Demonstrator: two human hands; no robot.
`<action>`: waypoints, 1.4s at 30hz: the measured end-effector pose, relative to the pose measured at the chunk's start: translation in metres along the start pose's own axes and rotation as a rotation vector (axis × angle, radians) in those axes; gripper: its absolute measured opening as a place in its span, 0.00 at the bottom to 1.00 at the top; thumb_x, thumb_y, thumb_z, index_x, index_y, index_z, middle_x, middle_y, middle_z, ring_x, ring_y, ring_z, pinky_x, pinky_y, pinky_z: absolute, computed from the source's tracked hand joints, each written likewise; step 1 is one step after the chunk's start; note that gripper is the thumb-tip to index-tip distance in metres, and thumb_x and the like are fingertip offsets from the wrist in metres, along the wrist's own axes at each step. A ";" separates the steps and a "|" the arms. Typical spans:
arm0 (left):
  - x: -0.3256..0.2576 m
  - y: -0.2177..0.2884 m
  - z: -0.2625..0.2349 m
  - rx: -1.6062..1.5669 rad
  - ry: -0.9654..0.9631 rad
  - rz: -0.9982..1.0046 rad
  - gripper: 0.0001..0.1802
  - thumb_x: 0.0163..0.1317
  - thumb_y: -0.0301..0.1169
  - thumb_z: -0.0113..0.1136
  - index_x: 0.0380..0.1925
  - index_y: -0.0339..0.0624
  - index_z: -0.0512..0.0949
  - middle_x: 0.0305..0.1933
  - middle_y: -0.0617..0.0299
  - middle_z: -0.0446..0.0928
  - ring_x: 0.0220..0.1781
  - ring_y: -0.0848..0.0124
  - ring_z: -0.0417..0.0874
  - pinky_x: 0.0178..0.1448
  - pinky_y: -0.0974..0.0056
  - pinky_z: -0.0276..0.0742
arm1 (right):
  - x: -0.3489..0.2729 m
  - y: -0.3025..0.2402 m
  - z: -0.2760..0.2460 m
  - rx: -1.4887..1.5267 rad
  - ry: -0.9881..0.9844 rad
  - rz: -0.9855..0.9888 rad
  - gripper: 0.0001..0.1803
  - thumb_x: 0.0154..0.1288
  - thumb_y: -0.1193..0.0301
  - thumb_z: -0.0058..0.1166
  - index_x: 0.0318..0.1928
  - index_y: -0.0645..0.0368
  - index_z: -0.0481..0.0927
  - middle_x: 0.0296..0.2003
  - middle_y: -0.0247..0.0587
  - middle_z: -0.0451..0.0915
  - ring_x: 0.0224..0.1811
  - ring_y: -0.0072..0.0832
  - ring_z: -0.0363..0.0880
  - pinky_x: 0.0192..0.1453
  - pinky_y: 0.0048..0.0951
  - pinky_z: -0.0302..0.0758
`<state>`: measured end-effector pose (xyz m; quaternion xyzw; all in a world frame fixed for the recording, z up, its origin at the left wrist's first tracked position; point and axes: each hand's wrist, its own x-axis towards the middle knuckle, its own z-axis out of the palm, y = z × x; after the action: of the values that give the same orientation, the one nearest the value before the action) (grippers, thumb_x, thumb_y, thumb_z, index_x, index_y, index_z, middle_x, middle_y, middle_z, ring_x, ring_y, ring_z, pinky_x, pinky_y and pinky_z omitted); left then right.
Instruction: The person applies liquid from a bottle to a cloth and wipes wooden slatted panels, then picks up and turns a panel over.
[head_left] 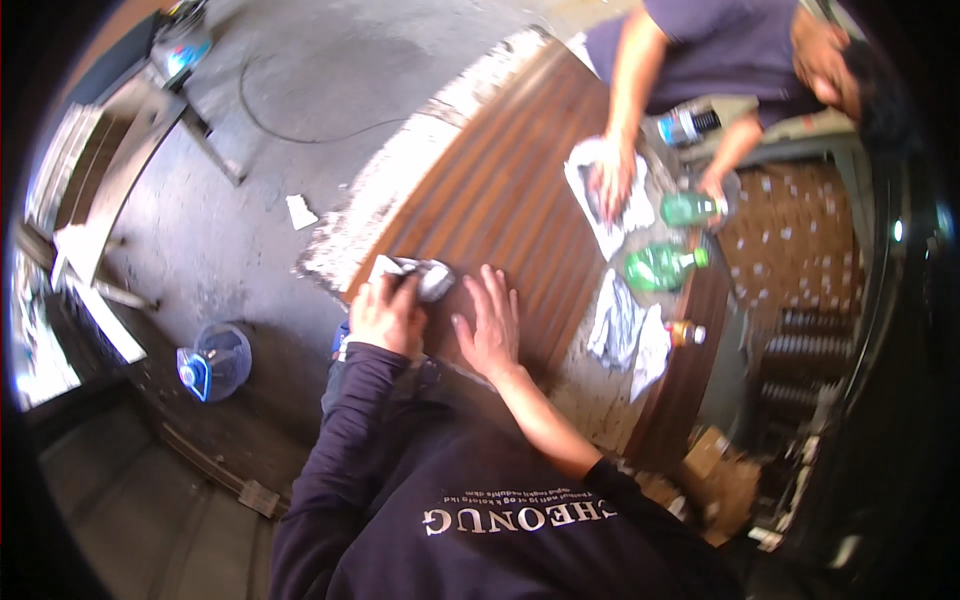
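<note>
My left hand [385,315] presses a crumpled white and grey rag [425,277] onto a dark brown ribbed wooden panel [510,190], near its left edge. Its fingers are closed over the rag. Just to the right, my right hand [490,325] lies flat on the panel with the fingers spread and holds nothing. Both forearms come up from the lower edge in dark sleeves, the right sleeve pushed up.
Across the panel another person rests a hand [612,175] on a white cloth [600,200]. Two green bottles [660,265] and more rags [630,330] lie at the right. A clear plastic jug [215,360] stands on the concrete floor at left.
</note>
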<state>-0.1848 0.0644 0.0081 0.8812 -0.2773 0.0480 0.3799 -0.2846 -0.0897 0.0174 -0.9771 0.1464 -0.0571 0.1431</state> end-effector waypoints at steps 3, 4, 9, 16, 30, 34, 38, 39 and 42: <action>0.002 0.004 0.007 0.066 0.029 0.039 0.25 0.40 0.28 0.61 0.45 0.49 0.80 0.41 0.54 0.72 0.44 0.56 0.74 0.50 0.55 0.72 | -0.063 0.045 -0.027 0.047 -0.024 0.058 0.34 0.59 0.59 0.54 0.65 0.51 0.63 0.70 0.47 0.53 0.73 0.47 0.48 0.71 0.57 0.48; 0.004 0.003 0.008 0.084 0.038 0.058 0.24 0.42 0.29 0.61 0.45 0.49 0.80 0.41 0.54 0.72 0.45 0.56 0.74 0.50 0.55 0.72 | -0.083 0.061 -0.033 0.068 -0.022 0.067 0.34 0.59 0.58 0.55 0.65 0.50 0.63 0.70 0.46 0.53 0.73 0.46 0.48 0.71 0.57 0.48; -0.002 -0.007 0.019 0.248 0.075 0.098 0.24 0.43 0.31 0.59 0.46 0.52 0.81 0.41 0.54 0.71 0.46 0.56 0.75 0.52 0.55 0.72 | -0.154 0.109 -0.050 0.270 0.120 0.029 0.33 0.56 0.64 0.58 0.62 0.53 0.66 0.68 0.44 0.56 0.70 0.47 0.52 0.69 0.54 0.50; -0.038 -0.007 0.017 0.246 0.256 -0.094 0.19 0.50 0.26 0.56 0.45 0.40 0.79 0.39 0.50 0.72 0.42 0.53 0.75 0.47 0.54 0.71 | -0.165 0.149 -0.054 0.498 0.108 -0.068 0.28 0.57 0.66 0.58 0.59 0.54 0.69 0.65 0.43 0.62 0.67 0.44 0.61 0.67 0.45 0.62; -0.237 0.150 0.022 0.006 0.005 -0.337 0.23 0.48 0.17 0.56 0.48 0.38 0.78 0.45 0.52 0.70 0.47 0.59 0.75 0.50 0.61 0.72 | -0.088 0.202 -0.044 0.211 0.125 -0.122 0.34 0.66 0.60 0.46 0.67 0.62 0.56 0.68 0.61 0.49 0.71 0.53 0.51 0.72 0.48 0.51; -0.182 0.197 0.064 0.191 -0.322 0.051 0.21 0.51 0.22 0.59 0.48 0.44 0.79 0.44 0.53 0.69 0.45 0.57 0.75 0.49 0.59 0.73 | -0.090 0.200 -0.037 0.305 0.220 -0.033 0.35 0.66 0.59 0.45 0.69 0.61 0.52 0.69 0.58 0.51 0.71 0.50 0.52 0.73 0.46 0.51; -0.177 0.197 0.075 0.233 -0.317 0.088 0.22 0.50 0.24 0.53 0.48 0.44 0.78 0.42 0.53 0.70 0.42 0.56 0.74 0.46 0.57 0.72 | -0.094 0.202 -0.040 0.145 0.185 -0.008 0.33 0.64 0.63 0.49 0.65 0.64 0.59 0.69 0.54 0.53 0.70 0.46 0.55 0.72 0.41 0.56; -0.175 0.198 0.076 0.243 -0.301 0.104 0.22 0.49 0.24 0.53 0.48 0.44 0.78 0.42 0.53 0.70 0.42 0.56 0.74 0.46 0.57 0.72 | -0.092 0.203 -0.040 0.163 0.198 -0.011 0.32 0.64 0.64 0.50 0.65 0.64 0.60 0.68 0.54 0.54 0.70 0.47 0.56 0.72 0.41 0.56; -0.168 0.202 0.080 0.310 -0.315 0.106 0.21 0.50 0.24 0.53 0.47 0.44 0.78 0.42 0.53 0.70 0.42 0.56 0.75 0.45 0.57 0.72 | -0.092 0.205 -0.041 0.188 0.205 -0.002 0.31 0.67 0.62 0.45 0.66 0.64 0.59 0.68 0.53 0.55 0.70 0.45 0.56 0.73 0.41 0.54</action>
<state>-0.4422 -0.0281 0.0320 0.9099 -0.3683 -0.0280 0.1887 -0.4336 -0.2602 -0.0111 -0.9487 0.1531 -0.1700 0.2183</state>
